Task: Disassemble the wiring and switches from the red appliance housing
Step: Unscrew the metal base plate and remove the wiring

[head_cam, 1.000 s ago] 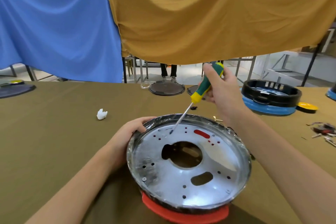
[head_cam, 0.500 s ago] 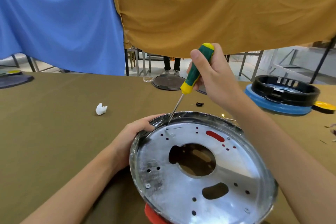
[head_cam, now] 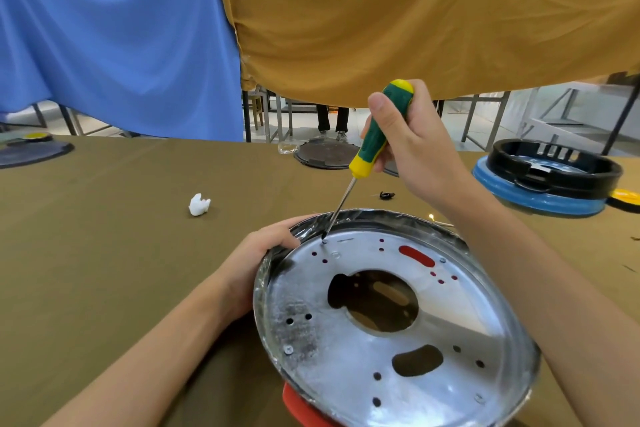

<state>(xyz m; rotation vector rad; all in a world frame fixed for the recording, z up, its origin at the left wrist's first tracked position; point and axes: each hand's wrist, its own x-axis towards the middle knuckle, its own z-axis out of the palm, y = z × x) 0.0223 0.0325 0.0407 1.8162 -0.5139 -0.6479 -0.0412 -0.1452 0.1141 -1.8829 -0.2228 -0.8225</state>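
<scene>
Seating the screwdriver (head_cam: 375,135) tip in a screw (head_cam: 324,241) at the far-left edge of the metal plate (head_cam: 398,329), just inside the rim. The right hand (head_cam: 420,149) wraps the green-and-yellow handle, fingers curled round it, thumb up the side. The left hand (head_cam: 258,255) grips the plate's left rim, fingertips hooked over the edge, very near the tip.

The red housing (head_cam: 304,411) sits under the plate, showing only at the plate's near edge and through a slot (head_cam: 416,256) on the far side. No wiring or switches visible; presumably under the plate.

Risks:
- The shaft is angled, not square to the screw. My read: cam-out is likely under torque, and a slipped tip heads toward the left fingers.
- The plate looks tilted and held at one side only, so it could rotate or rock.
- A freed screw could drop through the plate's central cutout (head_cam: 375,302).

Versus half a second ago: the tip was above the plate's far rim and now sits lower, on the screw. Left-hand hold unchanged. White scrap (head_cam: 199,204) left of the plate has not moved.
</scene>
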